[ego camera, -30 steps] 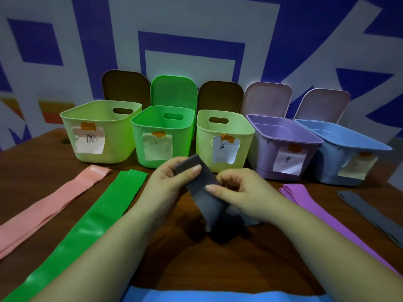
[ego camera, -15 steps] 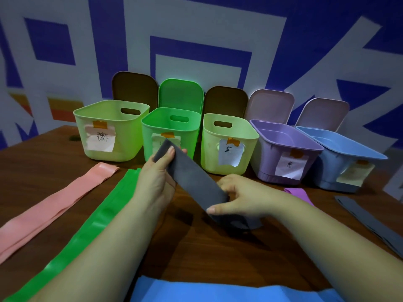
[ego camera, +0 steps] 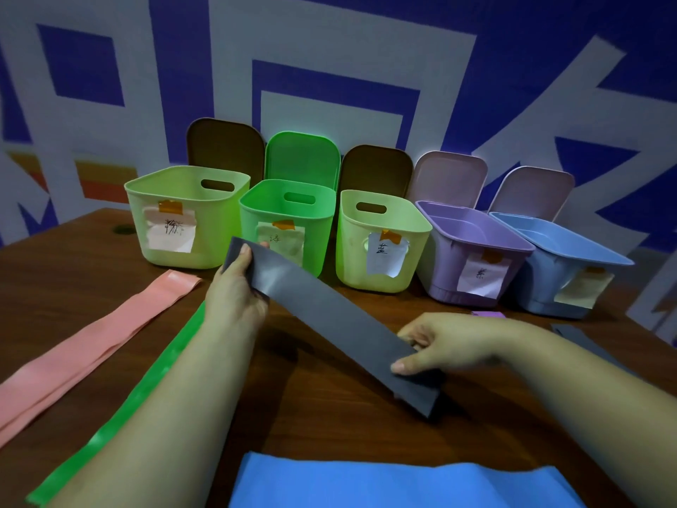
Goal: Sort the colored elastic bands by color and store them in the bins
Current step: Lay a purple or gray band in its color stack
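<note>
grey band (ego camera: 329,317) stretched flat above the table, left hand (ego camera: 234,298) pinching its far end, right hand (ego camera: 436,346) gripping the near end | progress: early I'd say; pink band (ego camera: 91,339), green band (ego camera: 146,390), blue band (ego camera: 384,485) all unsorted | five bins (ego camera: 381,265) open behind; nothing blocking really

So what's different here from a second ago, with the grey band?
The grey band was bunched between both hands; now it is pulled out flat. The left hand has carried its end up toward the green bin, and the right hand grips the near end. The pink band, green band and bins lie unchanged.
</note>
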Action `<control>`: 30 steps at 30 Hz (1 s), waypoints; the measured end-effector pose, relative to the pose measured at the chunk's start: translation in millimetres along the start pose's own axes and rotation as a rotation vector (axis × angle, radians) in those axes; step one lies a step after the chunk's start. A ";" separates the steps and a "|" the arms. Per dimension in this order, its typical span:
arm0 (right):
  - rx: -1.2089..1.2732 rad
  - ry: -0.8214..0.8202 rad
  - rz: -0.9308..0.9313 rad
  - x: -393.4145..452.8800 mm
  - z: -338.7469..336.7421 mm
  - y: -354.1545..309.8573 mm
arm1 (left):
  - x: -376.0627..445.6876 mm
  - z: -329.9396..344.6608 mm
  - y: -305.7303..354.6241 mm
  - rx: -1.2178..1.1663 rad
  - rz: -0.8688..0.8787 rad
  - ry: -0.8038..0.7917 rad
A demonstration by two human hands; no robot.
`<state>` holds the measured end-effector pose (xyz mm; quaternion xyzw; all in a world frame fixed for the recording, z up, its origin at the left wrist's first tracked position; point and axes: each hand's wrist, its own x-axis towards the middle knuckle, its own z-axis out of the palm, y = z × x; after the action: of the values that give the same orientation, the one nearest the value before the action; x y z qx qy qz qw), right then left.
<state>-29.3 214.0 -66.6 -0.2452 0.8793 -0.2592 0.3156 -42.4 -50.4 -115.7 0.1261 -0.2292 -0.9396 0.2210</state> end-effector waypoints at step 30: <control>0.382 0.993 -0.123 -120.0 -3.9 110.9 | -56.3 10.7 -21.4 1.029 -0.099 -0.443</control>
<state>20.1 369.1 -80.3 -0.0823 0.8439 -0.5174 -0.1154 -4.7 -2.7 -109.3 0.0280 -0.6927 -0.7199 0.0334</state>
